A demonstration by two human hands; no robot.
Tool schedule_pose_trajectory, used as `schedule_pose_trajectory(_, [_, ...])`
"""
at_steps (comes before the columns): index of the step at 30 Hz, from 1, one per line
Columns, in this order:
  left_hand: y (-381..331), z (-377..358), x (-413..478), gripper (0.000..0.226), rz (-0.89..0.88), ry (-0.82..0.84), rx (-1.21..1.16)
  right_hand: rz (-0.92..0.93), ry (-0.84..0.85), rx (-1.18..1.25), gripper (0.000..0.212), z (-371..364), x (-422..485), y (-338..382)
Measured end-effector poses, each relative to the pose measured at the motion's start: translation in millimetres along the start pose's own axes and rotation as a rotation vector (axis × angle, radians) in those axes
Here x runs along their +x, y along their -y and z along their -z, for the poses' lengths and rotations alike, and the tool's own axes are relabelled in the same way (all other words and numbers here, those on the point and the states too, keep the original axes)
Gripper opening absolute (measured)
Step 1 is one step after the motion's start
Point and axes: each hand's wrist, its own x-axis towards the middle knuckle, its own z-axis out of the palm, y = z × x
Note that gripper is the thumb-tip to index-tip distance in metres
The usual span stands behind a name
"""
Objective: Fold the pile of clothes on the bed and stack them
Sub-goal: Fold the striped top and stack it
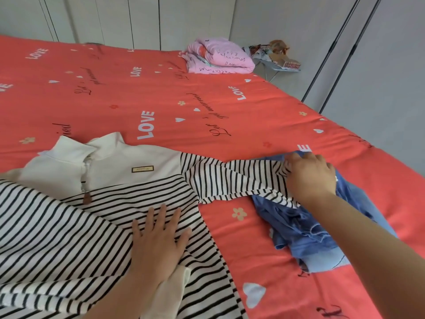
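One striped top (69,226), one blue garment (299,226) (crumpled), one pink bundle (218,57), one bed (138,93); two hands: left hand (158,245), right hand (310,176).

The bed (207,100) fills most of the frame, with the collared top (69,226) spread on it at lower left and its sleeve (230,178) stretched rightward across the centre. The left hand (158,245) lies flat on the top at lower centre, while the right hand (310,176) grips the sleeve end at centre right, over a crumpled garment (305,226) lying just right of the top. A folded bundle (218,57) sits at the bed's far edge, upper centre, with a small stand (273,63) just right of it, off the bed.
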Motion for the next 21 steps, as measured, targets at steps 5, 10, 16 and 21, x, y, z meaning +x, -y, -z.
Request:
schedule_pose_trajectory(5, [2, 26, -7, 0.097, -0.023, 0.109, -0.272, 0.192, 0.035, 0.044, 0.042, 75, -23, 68])
schedule_pose_trajectory(10, [24, 78, -37, 0.040, 0.267, 0.107, -1.679, 0.481, 0.075, 0.325, 0.036, 132, -81, 173])
schedule_pose_trajectory(16, [123, 85, -74, 0.062, 0.506, 0.116, -2.205, 0.779, 0.195, 0.607, 0.030, 89, -176, 242])
schedule_pose_trajectory(21, [157, 99, -100, 0.036, 0.636, 0.025, -1.815, 0.730, 0.314, 0.591, 0.031, 54, -193, 221])
